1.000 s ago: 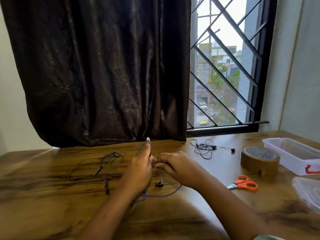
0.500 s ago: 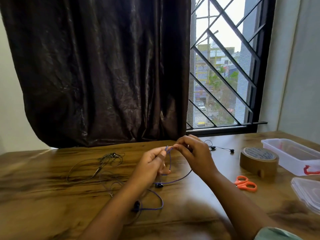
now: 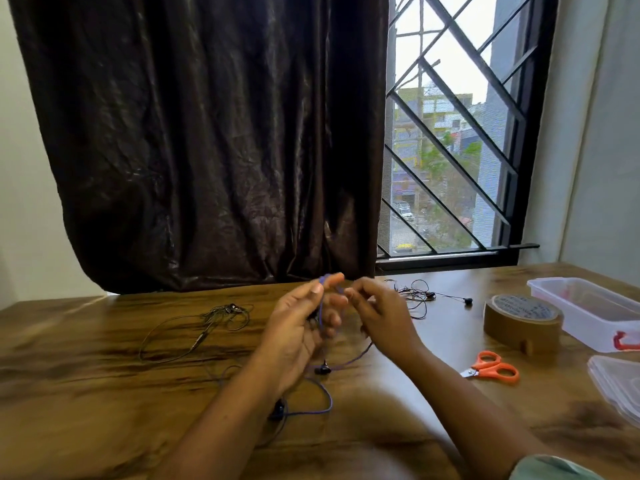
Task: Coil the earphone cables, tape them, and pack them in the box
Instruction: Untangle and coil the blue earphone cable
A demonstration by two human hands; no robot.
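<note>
A purple earphone cable [image 3: 323, 408] runs from the table up into both hands. My left hand [image 3: 301, 327] is raised, palm toward me, with a loop of the cable pinched between thumb and fingers. My right hand [image 3: 381, 313] pinches the same cable just to the right of it. A black earbud [image 3: 322, 370] and another black piece [image 3: 277, 410] of this cable rest on the wood below. A grey earphone tangle [image 3: 214, 320] lies to the left. A black earphone tangle [image 3: 420, 296] lies behind my right hand. The clear plastic box [image 3: 588, 310] stands at the right.
A roll of brown tape [image 3: 521, 322] stands right of my hands, with orange-handled scissors [image 3: 491, 368] in front of it. A clear lid [image 3: 620, 382] lies at the right edge. A dark curtain and a barred window rise behind the wooden table [image 3: 86, 393].
Both hands lifted from the table with the purple cable; the left hand turned palm up and a loop now runs over its fingers. The view shifted slightly.
</note>
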